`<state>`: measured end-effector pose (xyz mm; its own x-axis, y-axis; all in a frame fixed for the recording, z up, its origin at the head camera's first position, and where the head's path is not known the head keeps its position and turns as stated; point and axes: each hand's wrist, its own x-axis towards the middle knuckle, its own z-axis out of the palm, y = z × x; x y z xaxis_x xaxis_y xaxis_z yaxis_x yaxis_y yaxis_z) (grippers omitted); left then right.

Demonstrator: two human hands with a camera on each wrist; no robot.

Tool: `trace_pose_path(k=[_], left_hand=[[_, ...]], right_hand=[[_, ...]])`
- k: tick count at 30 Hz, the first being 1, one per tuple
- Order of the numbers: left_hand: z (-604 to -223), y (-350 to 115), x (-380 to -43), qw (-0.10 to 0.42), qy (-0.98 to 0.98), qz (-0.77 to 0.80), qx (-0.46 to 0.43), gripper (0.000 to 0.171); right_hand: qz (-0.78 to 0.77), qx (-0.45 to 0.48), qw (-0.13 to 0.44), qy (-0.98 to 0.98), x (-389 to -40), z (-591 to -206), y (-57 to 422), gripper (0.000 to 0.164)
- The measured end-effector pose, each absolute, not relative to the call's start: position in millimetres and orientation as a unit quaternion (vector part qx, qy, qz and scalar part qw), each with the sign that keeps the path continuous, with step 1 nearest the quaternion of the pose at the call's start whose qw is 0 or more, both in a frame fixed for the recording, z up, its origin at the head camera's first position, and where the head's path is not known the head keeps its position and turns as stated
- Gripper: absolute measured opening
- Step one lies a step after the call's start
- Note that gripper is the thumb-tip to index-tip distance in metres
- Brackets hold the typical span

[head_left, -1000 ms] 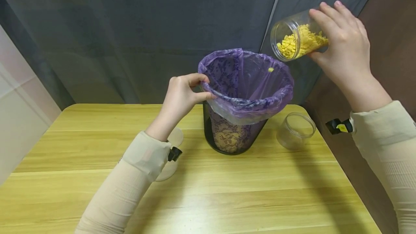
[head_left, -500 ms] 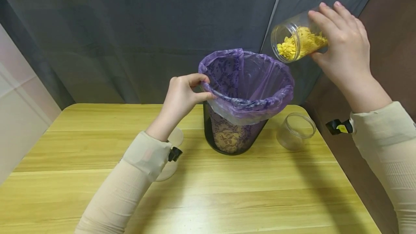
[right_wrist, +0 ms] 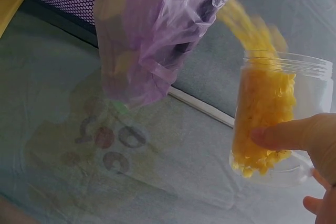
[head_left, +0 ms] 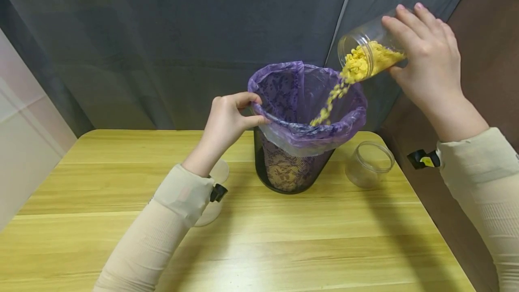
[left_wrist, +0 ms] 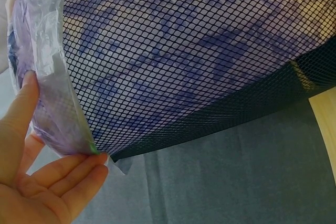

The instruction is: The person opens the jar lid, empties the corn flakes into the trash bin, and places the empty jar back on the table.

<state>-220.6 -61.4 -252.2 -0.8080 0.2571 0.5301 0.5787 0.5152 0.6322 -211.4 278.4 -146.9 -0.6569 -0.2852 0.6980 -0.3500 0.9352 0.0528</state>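
My right hand [head_left: 430, 53] grips a clear plastic jar [head_left: 379, 28], tilted mouth-down to the left above the bin's right rim. Small yellow pieces [head_left: 336, 93] stream from its mouth into the bin; more yellow pieces [right_wrist: 268, 108] lie along the jar's lower side in the right wrist view. The black mesh trash bin [left_wrist: 184, 66] stands upright on the table, lined with a purple bag [head_left: 279, 84] folded over its rim. With thumb and fingers my left hand [head_left: 229, 116] pinches the bag and rim at the bin's left side.
An uncovered clear jar [head_left: 365, 170] stands on the wooden table [head_left: 308, 238], right of the bin near the table's right edge. Two pale round discs [head_left: 219, 171] lie partly under my left forearm. A grey curtain [head_left: 174, 48] hangs behind the table.
The jar in my right hand has tipped slightly further down. A single falling piece a second ago has become a stream into the bin. My left hand has stayed put.
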Motion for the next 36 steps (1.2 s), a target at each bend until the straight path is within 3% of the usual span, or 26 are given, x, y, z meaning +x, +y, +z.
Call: trace_pose_path(k=[36], left_hand=[[-250.5,-61.5,-220.1,0.185,-0.851,-0.424,-0.246,0.027]], right_hand=[[0.021,0.196,0.375,-0.906,-212.5,-144.7,279.0,0.077]])
